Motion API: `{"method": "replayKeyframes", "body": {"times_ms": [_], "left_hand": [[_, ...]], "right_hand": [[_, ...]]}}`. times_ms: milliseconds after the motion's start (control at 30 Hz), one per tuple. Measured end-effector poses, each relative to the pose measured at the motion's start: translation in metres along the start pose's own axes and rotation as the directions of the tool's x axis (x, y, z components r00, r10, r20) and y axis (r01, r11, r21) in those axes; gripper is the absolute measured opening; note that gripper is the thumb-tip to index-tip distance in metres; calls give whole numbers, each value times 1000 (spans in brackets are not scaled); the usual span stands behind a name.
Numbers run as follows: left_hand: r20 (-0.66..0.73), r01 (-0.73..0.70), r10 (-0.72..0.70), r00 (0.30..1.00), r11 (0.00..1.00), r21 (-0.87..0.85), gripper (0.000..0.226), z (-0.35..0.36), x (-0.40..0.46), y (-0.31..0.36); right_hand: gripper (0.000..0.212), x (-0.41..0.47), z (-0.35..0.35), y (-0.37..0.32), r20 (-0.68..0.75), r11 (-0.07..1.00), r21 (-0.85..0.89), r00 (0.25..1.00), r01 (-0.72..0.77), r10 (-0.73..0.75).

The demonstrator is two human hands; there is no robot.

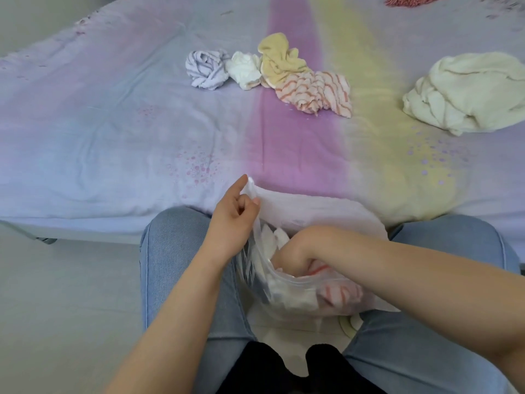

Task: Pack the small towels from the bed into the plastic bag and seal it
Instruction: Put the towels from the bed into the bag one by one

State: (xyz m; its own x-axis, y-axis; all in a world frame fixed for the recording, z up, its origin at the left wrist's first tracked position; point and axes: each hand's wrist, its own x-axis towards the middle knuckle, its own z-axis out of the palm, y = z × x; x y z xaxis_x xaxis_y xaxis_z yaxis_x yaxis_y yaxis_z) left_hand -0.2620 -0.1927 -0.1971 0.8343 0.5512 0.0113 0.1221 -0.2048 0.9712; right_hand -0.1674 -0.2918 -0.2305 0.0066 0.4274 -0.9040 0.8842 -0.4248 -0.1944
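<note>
A clear plastic bag (318,211) stands open between my knees at the bed's near edge, with white and orange-striped towels inside. My left hand (234,220) pinches the bag's left rim and holds it up. My right hand (295,251) is plunged into the bag's mouth, its fingers hidden among the towels. On the bed lie a lilac striped towel (206,69), a white towel (245,70), a yellow towel (279,59) and an orange-striped towel (318,92), bunched in a row.
A larger cream towel (466,92) lies crumpled at the right of the pastel bed cover (113,123). A red fringed cloth (403,0) shows at the top edge. The bed's corner and the floor (56,294) are at the left.
</note>
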Motion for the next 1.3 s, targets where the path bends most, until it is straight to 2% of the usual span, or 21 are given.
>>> {"method": "replayKeyframes", "body": {"times_ms": [33,100,167,300,367,433,500,567,600,667,733,800,833,867,933,1000,1067,1133,1167,1200,1300], "left_hand": [[18,-7,7,1000,1000,-4,53,0,-1,0],[28,-20,20,999,1000,0,54,-2,1,0],[31,-28,27,999,999,18,54,-6,3,1],[4,-14,14,1000,998,69,55,-8,7,-2],[-51,-11,17,999,994,110,56,-5,7,-2],[-129,-58,90,988,971,231,54,-1,7,1],[-149,-180,272,951,875,449,46,4,12,10],[-37,-336,454,890,709,620,34,13,26,24],[54,-392,484,873,632,668,29,18,36,32],[242,-432,387,890,544,720,27,31,61,44],[379,-426,198,904,492,759,35,48,88,51],[452,-409,21,892,465,785,47,67,113,53],[475,-403,-44,879,465,789,51,77,124,53],[493,-400,-99,864,460,793,55,86,131,53],[508,-404,-179,843,412,816,60,104,140,52],[507,-426,-190,841,345,836,61,115,141,52],[509,-431,-183,841,341,835,62,117,140,51],[509,-406,-198,838,396,823,65,114,141,46],[512,-396,-204,834,425,814,67,110,142,42],[518,-390,-206,830,449,804,69,107,143,38],[532,-377,-206,821,504,777,72,102,145,33]], "right_hand": [[51,-6,-1,-4,-24,1000,-11,1000,0,0],[48,-23,-6,-7,-212,999,-13,976,44,-46],[45,-45,-12,-4,-433,990,61,897,129,-90],[32,-82,-11,17,-717,855,336,696,394,-39],[20,-90,-7,33,-819,730,432,569,529,74],[13,-92,-3,50,-882,656,444,428,611,199],[15,-90,0,65,-890,624,455,332,635,311],[16,-86,3,83,-876,590,472,272,655,399],[16,-83,4,93,-864,596,482,236,642,444],[18,-77,5,120,-826,627,522,161,579,540],[23,-76,6,155,-758,641,585,56,497,649],[26,-80,8,194,-668,632,660,-66,406,741],[28,-84,9,212,-620,606,699,-102,379,778],[30,-89,10,229,-571,570,737,-119,363,813],[33,-98,9,256,-492,496,806,-98,323,865],[38,-104,5,280,-483,484,840,-67,243,873],[40,-106,1,297,-488,487,862,-29,141,872],[42,-101,-2,304,-519,525,833,-87,173,851],[45,-99,-2,305,-566,585,797,-153,147,810],[40,-99,-2,305,-573,598,788,-181,147,799],[28,-103,-1,292,-490,553,804,-284,219,824]]}}
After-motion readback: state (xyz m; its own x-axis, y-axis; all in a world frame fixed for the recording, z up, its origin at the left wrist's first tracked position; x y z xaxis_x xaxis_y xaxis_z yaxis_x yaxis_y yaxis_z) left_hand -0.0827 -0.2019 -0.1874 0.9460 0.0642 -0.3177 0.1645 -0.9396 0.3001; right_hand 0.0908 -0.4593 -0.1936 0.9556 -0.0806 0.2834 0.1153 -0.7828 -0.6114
